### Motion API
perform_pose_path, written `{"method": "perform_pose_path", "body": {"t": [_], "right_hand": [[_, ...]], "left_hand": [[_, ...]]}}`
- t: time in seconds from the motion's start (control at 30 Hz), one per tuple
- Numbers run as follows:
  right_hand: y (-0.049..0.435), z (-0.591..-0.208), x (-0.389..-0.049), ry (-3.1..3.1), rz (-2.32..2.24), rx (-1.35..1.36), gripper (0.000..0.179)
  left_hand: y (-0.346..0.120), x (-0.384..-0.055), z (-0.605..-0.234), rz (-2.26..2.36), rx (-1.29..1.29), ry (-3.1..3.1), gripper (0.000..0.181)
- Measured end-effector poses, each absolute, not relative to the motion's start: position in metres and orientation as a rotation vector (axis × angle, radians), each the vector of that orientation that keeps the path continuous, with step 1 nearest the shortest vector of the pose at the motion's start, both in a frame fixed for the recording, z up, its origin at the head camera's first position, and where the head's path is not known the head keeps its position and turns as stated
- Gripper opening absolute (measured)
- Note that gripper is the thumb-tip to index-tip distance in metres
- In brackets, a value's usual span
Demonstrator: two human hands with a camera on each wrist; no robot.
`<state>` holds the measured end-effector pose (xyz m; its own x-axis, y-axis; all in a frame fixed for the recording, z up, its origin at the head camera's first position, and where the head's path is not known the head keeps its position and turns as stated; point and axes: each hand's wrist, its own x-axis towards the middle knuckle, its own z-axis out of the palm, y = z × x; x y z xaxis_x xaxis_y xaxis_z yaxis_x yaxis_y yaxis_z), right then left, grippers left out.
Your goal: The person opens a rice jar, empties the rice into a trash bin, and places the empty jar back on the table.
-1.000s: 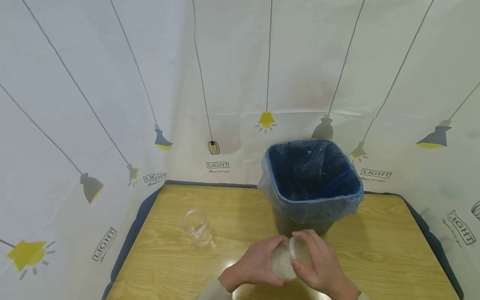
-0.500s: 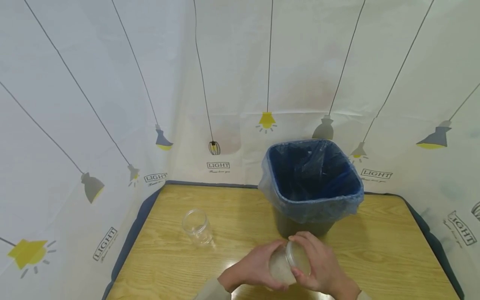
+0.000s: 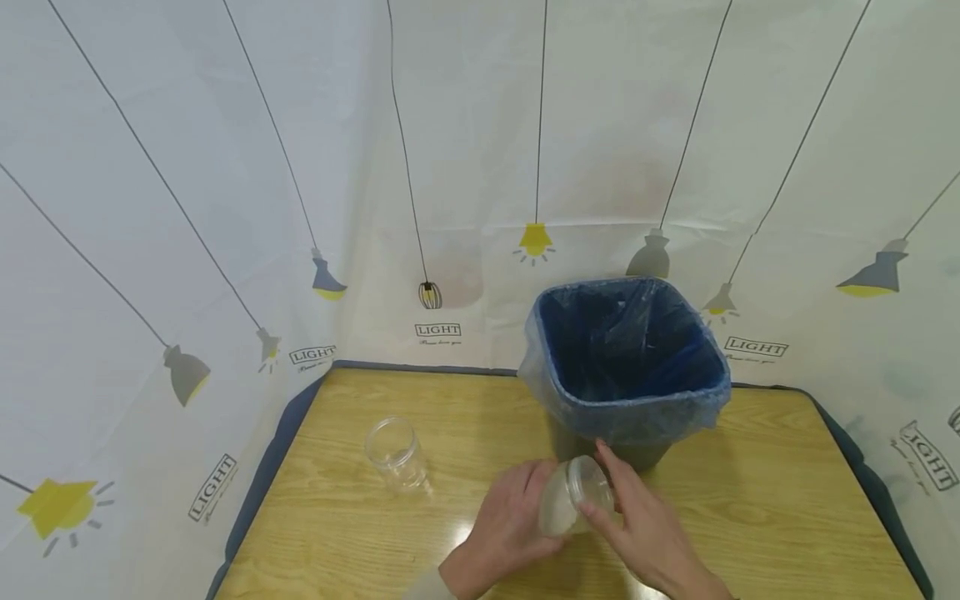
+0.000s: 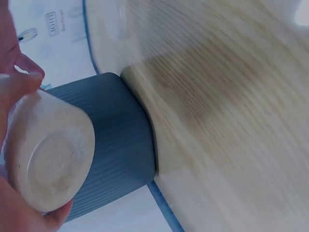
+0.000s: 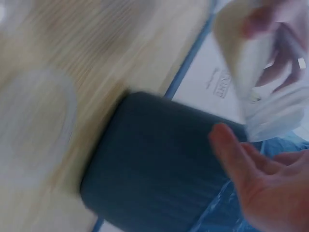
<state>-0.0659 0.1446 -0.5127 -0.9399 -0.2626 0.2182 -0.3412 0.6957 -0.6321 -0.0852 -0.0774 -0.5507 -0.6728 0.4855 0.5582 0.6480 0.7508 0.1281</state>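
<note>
My left hand (image 3: pixel 506 525) grips a round translucent jar (image 3: pixel 557 504) with a pale, cloudy body and a clear lid (image 3: pixel 588 485). The jar is tilted, its lid end toward the right. In the left wrist view its round base (image 4: pixel 53 164) faces the camera, with finger and thumb on either side. My right hand (image 3: pixel 645 525) is at the lid, thumb and fingers spread around it. In the right wrist view, its fingers (image 5: pixel 231 154) are extended close below the lid, which is blurred; contact is hard to judge.
A dark grey waste bin (image 3: pixel 607 446) with a blue liner (image 3: pixel 633 412) stands just beyond the hands. Left of it, a clear empty-looking cup or jar (image 3: pixel 397 458) stands on the wooden table (image 3: pixel 337 533). A lamp-printed sheet (image 3: pixel 480 167) surrounds the table.
The jar has shifted slightly up and turned in the left hand, showing more of its lid. The right hand's fingers have straightened and loosened around the lid.
</note>
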Motion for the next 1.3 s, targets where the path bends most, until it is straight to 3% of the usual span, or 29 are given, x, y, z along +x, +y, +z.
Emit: {"method": "perform_pose_path", "body": {"t": [0.17,0.43,0.93,1.3], "right_hand": [[0.139,-0.503,-0.065,-2.852,1.413,0.286,0.071],[0.135,-0.502,-0.068,-2.889,1.575,0.177,0.076],[0.137,-0.502,-0.067,-2.733,1.703,0.314,0.066],[0.144,-0.499,-0.066,-2.718,1.539,0.555,0.064]], "left_hand": [[-0.076,-0.087,-0.553,-0.294,-0.808,-2.376,0.096],[-0.077,-0.085,-0.557,-0.245,-0.809,-2.435,0.102],[-0.079,-0.091,-0.555,-0.294,-0.887,-2.306,0.09],[-0.08,-0.091,-0.553,-0.361,-0.904,-2.315,0.097]]}}
